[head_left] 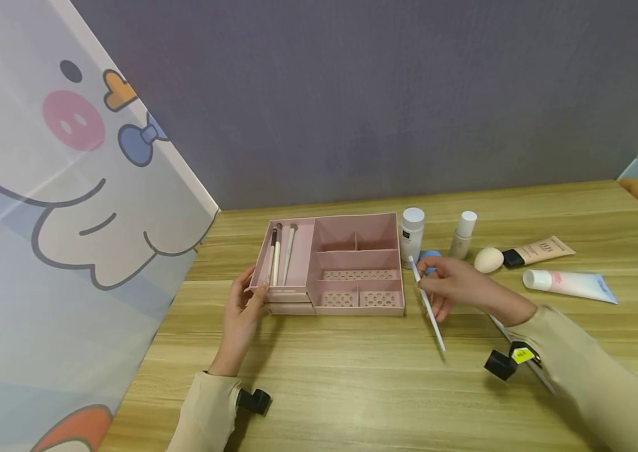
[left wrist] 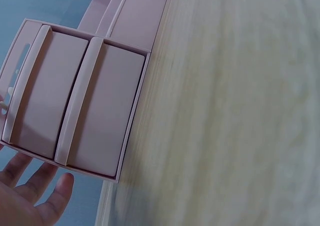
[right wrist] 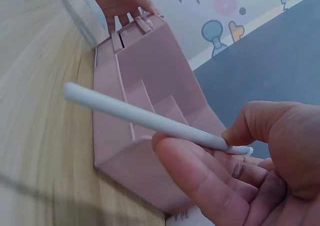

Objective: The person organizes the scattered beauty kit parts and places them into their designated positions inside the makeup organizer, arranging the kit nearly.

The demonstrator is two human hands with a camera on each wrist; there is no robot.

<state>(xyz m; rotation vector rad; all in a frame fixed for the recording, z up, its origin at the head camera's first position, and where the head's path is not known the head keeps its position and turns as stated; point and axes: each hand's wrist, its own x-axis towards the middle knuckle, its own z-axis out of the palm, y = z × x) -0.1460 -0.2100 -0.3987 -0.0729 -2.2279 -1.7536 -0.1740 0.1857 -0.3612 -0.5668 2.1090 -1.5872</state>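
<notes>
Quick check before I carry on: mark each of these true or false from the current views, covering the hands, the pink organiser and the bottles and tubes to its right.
1. The right hand pinches a slim white stick-shaped tool. True.
2. The left hand holds a brush. False: it rests on the front left corner of the pink compartmented organiser box.
3. Three long-handled brushes lie in the organiser's left compartment. True.
4. The beige egg-shaped sponge lies inside the organiser. False: it lies on the wooden table, right of it.
5. Two white-capped bottles stand right of the organiser. True.
</notes>
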